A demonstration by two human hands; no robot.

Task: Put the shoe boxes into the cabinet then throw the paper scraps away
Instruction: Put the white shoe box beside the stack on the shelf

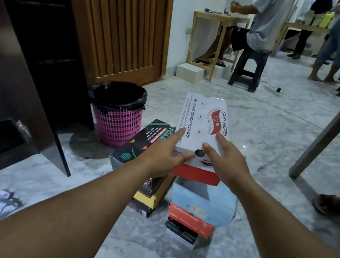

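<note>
Nearest: two bare forearms extended forward over the marble floor [277, 128].

Left hand [165, 157] placed at the near left corner of the white Skechers box [203, 121]: index finger straight along the lid's left edge, thumb against the near end face. Right hand [225, 160] placed at the near right corner of the same lid, fingers straight and spread on top. Neither hand curled round the box; both flat, in contact only.

Boxes counted: six visible, in two stacks side by side on the floor.
- Right stack, top to bottom: white Skechers box with red base, light blue box [204, 199], red-orange box [190, 221], small white box [180, 238] at floor level.
- Left stack: black patterned box [139, 146] on top, tilted; black-and-yellow box [145, 201] beneath. Further layers there cannot be told apart.

Just beyond the left stack: one pink basket bin [118, 124] lined with a black bag, standing upright.

Left of the bin: one dark cabinet [18, 58], door open, interior shelves in shadow.

Behind the bin: one slatted wooden door [124, 20].

Farther back: one seated person [263, 20] on a dark stool [249, 67] at a small wooden table [218, 20]; two standing persons beyond, at upper right.
</note>
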